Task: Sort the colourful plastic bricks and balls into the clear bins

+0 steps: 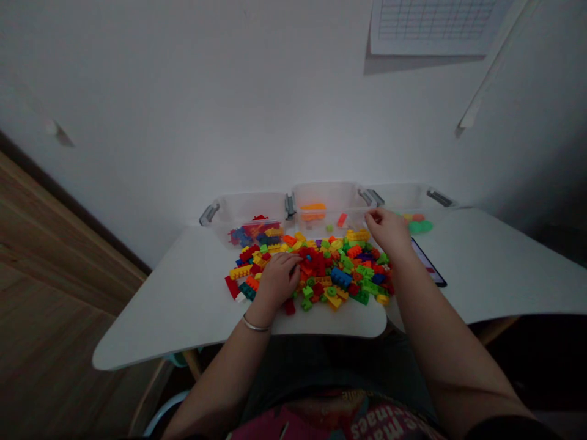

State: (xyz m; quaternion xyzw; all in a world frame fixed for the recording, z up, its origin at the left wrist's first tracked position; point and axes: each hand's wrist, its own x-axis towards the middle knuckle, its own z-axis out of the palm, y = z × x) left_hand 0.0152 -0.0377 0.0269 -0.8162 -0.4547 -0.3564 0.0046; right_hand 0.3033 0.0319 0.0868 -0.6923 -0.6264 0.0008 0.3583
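Observation:
A heap of mixed toy building bricks (340,278) covers the middle of the white table. My left hand (279,276), with a silver bangle at the wrist, rests on the left part of this heap. Its fingers reach out over red bricks (316,263), and the thumb stands apart from them. My right hand (389,231) is raised over the heap's right side, near the front of the clear bins. Its thumb and fingertips are pinched together; whatever may be between them is too small to make out.
Along the wall stand a left clear bin (252,201) with red, blue and yellow pieces, a middle bin (328,190) with orange ones, and a right bin (398,193) with green and orange pieces. A phone (428,263) lies right of my right forearm. The table's front edge curves near my body.

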